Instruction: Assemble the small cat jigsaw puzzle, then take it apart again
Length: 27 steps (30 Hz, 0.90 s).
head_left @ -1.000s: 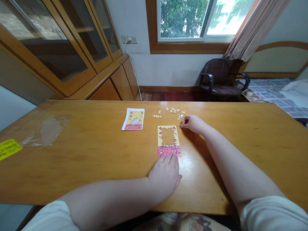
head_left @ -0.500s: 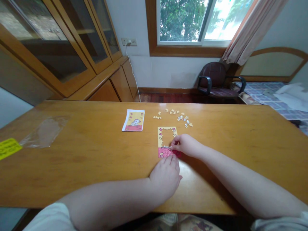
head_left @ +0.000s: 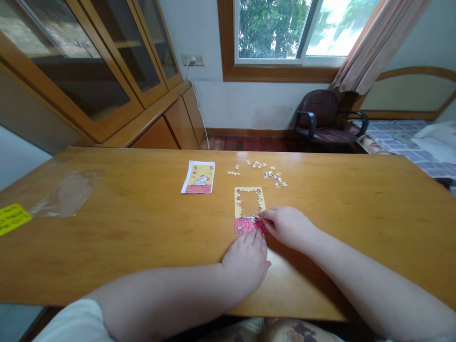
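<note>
A partly assembled jigsaw puzzle (head_left: 238, 204) lies on the wooden table, with a yellow border around a bare opening and a pink lower band. My left hand (head_left: 246, 259) rests flat, its outstretched fingertips on the puzzle's bottom edge. At the right side of the puzzle, my right hand (head_left: 287, 227) pinches a small puzzle piece (head_left: 254, 219) at the upper rim of the pink band; the fingers partly cover it. Loose puzzle pieces (head_left: 273, 175) lie scattered beyond the puzzle, some showing white print. To the left is a reference picture card (head_left: 199, 177) with a white animal on yellow and pink.
A clear plastic bag (head_left: 67, 192) and a yellow label (head_left: 14, 219) lie at the left of the table (head_left: 142, 228). Past its far edge stand a glass-door cabinet (head_left: 89, 71), an armchair (head_left: 320, 116) and a bed (head_left: 395, 135).
My right hand has shifted slightly right and down, uncovering more of the puzzle's right border and a piece by the pink band. My left hand stays in place.
</note>
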Available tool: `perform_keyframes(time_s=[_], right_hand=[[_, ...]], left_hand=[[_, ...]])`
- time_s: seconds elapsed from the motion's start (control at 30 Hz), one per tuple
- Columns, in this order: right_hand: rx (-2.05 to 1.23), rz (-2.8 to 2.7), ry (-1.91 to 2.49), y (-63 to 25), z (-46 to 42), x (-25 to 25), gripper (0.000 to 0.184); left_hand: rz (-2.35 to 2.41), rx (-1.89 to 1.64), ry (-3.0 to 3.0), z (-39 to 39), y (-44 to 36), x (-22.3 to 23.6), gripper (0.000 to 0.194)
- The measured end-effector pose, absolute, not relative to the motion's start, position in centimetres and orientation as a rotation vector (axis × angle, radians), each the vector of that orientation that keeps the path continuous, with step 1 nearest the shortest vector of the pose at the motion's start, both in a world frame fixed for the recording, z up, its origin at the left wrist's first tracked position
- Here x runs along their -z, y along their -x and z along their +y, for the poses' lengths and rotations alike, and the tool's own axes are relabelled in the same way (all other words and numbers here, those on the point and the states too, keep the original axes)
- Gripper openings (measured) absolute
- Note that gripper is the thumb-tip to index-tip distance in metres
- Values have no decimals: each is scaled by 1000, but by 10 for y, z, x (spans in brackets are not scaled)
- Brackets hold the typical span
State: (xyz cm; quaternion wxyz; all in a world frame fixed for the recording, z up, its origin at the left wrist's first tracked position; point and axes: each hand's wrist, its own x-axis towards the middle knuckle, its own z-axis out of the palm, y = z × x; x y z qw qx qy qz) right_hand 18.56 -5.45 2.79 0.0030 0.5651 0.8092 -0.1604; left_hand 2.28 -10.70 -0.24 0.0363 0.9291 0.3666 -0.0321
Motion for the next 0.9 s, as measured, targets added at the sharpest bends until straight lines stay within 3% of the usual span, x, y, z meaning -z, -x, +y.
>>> perform_keyframes(time_s=[0.2, 0.57, 0.9], right_hand=[[305, 2432, -1562, -183, -74, -49, 45], [469, 2462, -1494, -181, -76, -42, 63], [536, 2514, -1505, -184, -74, -43, 67]], left_hand=[[1137, 146, -2826, -108, -23, -3, 52], [1109, 182, -2771, -106, -25, -9, 47], [1116, 170, -2778, -107, -25, -9, 46]])
